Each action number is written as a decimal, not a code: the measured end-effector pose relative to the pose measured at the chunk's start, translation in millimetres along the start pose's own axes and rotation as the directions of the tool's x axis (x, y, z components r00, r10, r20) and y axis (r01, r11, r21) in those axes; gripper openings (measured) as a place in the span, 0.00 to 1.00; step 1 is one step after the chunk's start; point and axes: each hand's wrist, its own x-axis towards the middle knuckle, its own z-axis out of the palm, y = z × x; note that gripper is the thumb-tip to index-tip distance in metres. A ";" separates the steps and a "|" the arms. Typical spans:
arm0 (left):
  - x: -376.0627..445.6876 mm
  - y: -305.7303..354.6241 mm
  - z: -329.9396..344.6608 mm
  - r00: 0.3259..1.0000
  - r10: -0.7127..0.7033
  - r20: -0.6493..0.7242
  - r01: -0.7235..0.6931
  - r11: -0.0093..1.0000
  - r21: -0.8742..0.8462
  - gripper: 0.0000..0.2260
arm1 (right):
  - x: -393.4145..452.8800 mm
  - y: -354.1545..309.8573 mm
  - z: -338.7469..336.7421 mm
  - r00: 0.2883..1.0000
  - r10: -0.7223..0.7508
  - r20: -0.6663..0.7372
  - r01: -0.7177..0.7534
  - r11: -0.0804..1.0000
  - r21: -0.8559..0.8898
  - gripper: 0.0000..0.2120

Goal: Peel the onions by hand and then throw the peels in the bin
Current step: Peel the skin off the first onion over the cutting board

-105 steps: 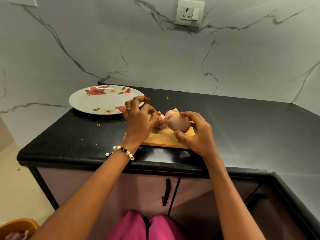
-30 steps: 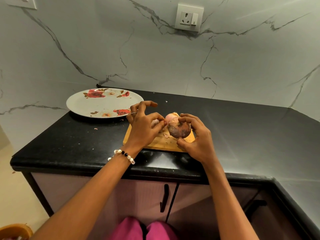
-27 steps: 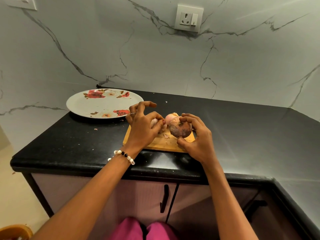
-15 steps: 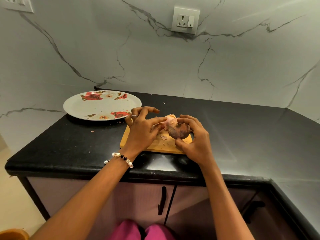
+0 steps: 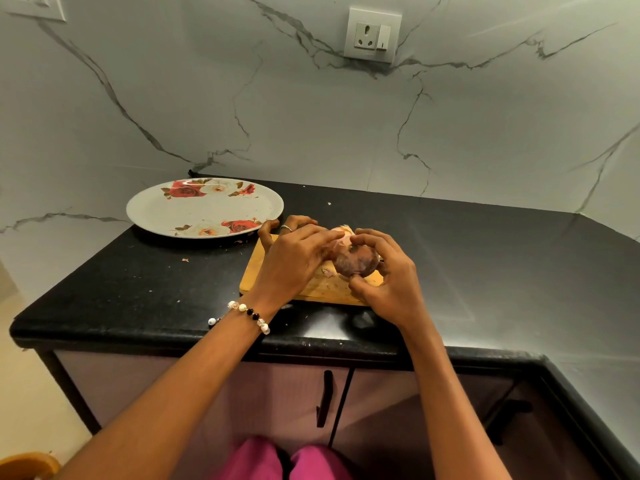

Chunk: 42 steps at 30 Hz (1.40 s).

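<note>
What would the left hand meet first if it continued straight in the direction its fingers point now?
The left hand points rightward at the onion gripped by the right hand above the cutting board. It probably meets the onion at once; its fingertips seem already on the skin.

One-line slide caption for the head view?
Right hand grips an onion over the cutting board while the left hand picks at its peel.

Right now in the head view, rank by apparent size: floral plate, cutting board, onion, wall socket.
1. floral plate, clearly largest.
2. cutting board, though both hands cover much of it.
3. and 4. wall socket and onion: look alike; the onion is half hidden in the right hand's grip, so unranked.
</note>
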 end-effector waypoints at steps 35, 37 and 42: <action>2.0 -7.8 2.8 0.995 -0.023 -0.100 -0.005 0.964 -0.265 0.15 | -3.4 2.4 -8.4 0.970 0.200 0.139 -0.236 0.913 0.334 0.36; 1.8 -5.8 2.3 0.993 -0.030 -0.115 0.000 0.968 -0.250 0.15 | -2.1 5.8 -6.9 0.975 0.190 0.114 -0.218 0.919 0.329 0.35; 0.7 -0.9 1.2 0.993 0.041 -0.114 -0.070 0.963 -0.259 0.13 | -2.7 7.5 -6.5 0.985 0.167 0.049 -0.174 0.955 0.239 0.31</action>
